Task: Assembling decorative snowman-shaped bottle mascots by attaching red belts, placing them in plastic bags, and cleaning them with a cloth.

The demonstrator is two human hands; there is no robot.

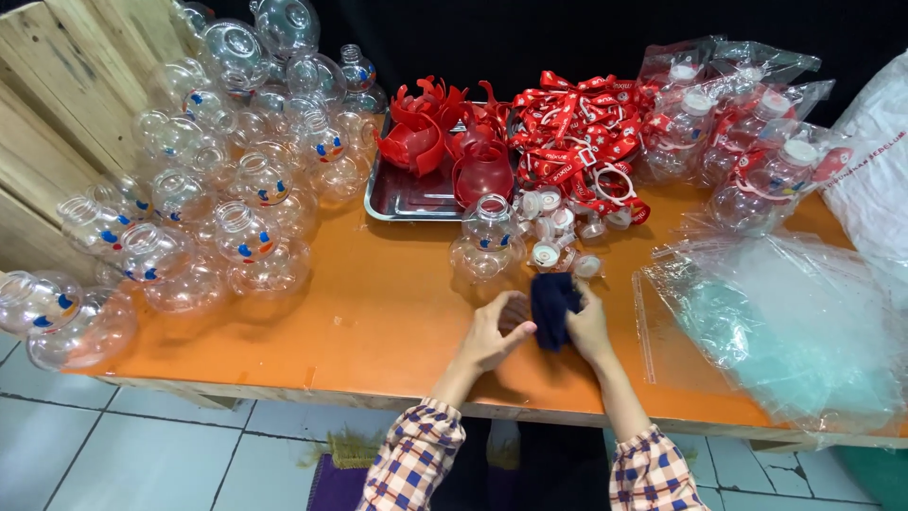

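While bunched between both hands, dark navy cloth (pixel 552 305) looks crumpled; left hand (pixel 494 333), right hand (pixel 588 329) gripping it.

Packing workshop: piled clear bottles (pixel 236 180), plastic bags (pixel 785 322).

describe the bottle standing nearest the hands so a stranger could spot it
On the orange table, look just in front of the steel tray. A clear round bottle stands alone there, upright, beside small white caps, apart from the heap at left.
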